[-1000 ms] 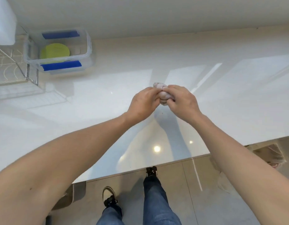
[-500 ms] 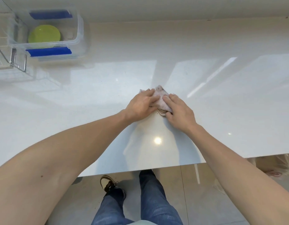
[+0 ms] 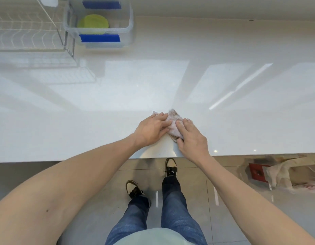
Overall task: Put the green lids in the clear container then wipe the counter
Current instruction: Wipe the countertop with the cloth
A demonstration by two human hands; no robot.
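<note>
Head view, left hand (image 3: pixel 152 129) and right hand (image 3: pixel 191 138) both flat, pressing crumpled cloth (image 3: pixel 172 124) between them onto desk (image 3: pixel 100 112), green lids (image 3: pixel 93 23) in clear container (image 3: pixel 130 27) well beyond left hand.

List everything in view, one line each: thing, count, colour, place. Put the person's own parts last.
counter: one, glossy white, across the middle of the view
clear container: one, transparent with blue handles, far left on the counter
green lids: count unclear, stacked, lime green, inside the clear container
wire rack: one, white and metal, left of the container
cloth: one, pale pinkish, crumpled, on the counter near its front edge
bag and red item: one pile, whitish and red, on the floor at right
floor: grey tiles, below the counter edge
shoes: two, dark and light, on the floor
jeans: blue, bottom centre
left hand: flat on the cloth
right hand: flat on the cloth
</note>
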